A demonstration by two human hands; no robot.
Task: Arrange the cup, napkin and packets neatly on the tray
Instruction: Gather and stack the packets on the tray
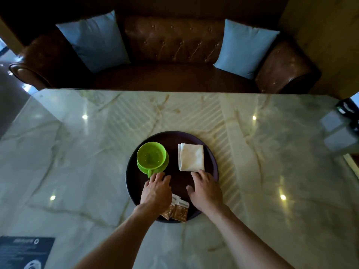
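Tray (196,139) — round, dark, flat on the marble table (77,152), near its front middle; all the task's things lie on it.

Cup (151,155) — bright green, upright on a matching green saucer (142,167), in the tray's left half; its handle points toward the near side, and the fingertips of the left hand (157,189) touch or nearly touch that handle — which of the two cannot be told.

Napkin (191,157) — white, folded to a rough square, in the tray's right half, apart from the cup; the fingertips of the right hand (206,189) rest at its near right corner.

Packets (175,208) — two small brown sachets side by side at the tray's near edge, between the two wrists; the left one partly hidden under the left hand's heel; no fingers on them.

Left hand — palm down over the tray, fingers loosely spread and slightly curled, gripping nothing.

Right hand — palm down, fingers extended and a little apart, thumb out to the left, gripping nothing.

Surroundings — brown tufted leather sofa (174,41) beyond the table, with two light blue cushions (95,41); a dark printed card (25,251) at the table's near left corner.
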